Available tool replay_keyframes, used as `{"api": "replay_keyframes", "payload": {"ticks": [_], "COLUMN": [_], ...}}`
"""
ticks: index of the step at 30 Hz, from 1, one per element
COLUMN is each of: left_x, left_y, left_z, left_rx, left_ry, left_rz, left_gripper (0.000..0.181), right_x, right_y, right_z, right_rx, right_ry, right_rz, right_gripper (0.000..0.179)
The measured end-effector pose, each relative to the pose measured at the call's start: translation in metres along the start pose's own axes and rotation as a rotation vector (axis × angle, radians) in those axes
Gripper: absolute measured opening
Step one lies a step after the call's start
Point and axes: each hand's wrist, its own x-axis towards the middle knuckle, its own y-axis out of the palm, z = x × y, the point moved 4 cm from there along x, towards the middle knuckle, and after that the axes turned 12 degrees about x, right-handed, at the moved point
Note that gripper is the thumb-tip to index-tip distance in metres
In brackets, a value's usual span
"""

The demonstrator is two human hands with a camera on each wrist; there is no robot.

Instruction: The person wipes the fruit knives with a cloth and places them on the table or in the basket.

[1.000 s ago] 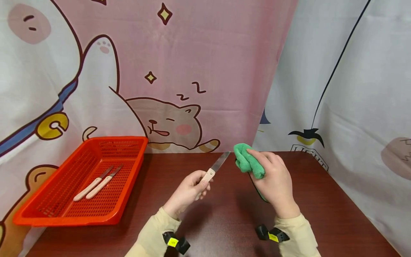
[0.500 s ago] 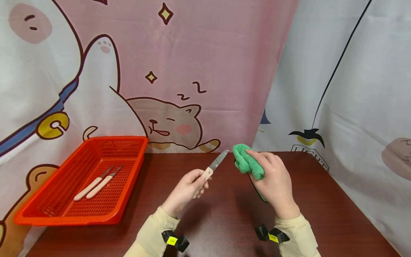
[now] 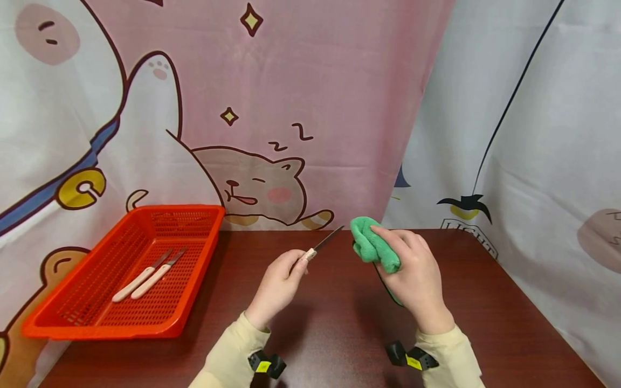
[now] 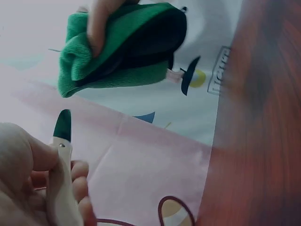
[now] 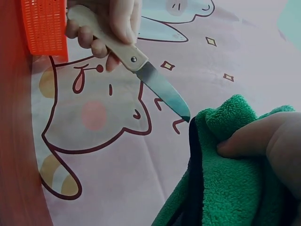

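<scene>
My left hand [image 3: 275, 284] grips a small knife [image 3: 310, 254] by its cream handle, the blade pointing up and to the right. In the head view the blade shows nearly edge-on; the right wrist view gives its flat side [image 5: 162, 89]. My right hand [image 3: 415, 275] holds a folded green cloth [image 3: 372, 243] with a dark edge, thumb pressed on it. The cloth is just right of the blade's tip, with a small gap in the head view. Both hands are raised above the table. Two more cream-handled knives [image 3: 154, 280] lie side by side in a red basket [image 3: 186, 315].
The red plastic basket stands at the left of the dark brown table [image 3: 335, 345]. Behind the table hangs a printed curtain [image 3: 339, 108] with cartoon animals, and a white one [image 3: 548, 161] runs along the right. A black camera band [image 3: 266, 364] sits on the left sleeve.
My left hand has turned the knife, so its blade has gone from flat-side to edge-on in the head view. It also shifted slightly left. The right hand and cloth have hardly moved.
</scene>
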Motion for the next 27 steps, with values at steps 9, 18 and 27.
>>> {"api": "replay_keyframes", "payload": {"ticks": [9, 18, 27], "left_x": [-0.002, -0.006, -0.009], "left_y": [-0.009, -0.010, -0.007], "left_z": [-0.012, -0.017, -0.022], "left_rx": [0.381, 0.582, 0.693], "left_ry": [0.179, 0.234, 0.285], "left_rz": [-0.226, -0.377, -0.465], "left_gripper": [0.016, 0.026, 0.022], "right_x": [0.000, -0.002, -0.005], "right_y": [0.003, 0.012, 0.028], "right_z": [0.011, 0.019, 0.032], "right_rx": [0.034, 0.066, 0.109], "right_ry": [-0.078, -0.097, -0.152], "right_rz": [-0.030, 0.009, 0.076], "right_gripper": [0.069, 0.066, 0.071]}}
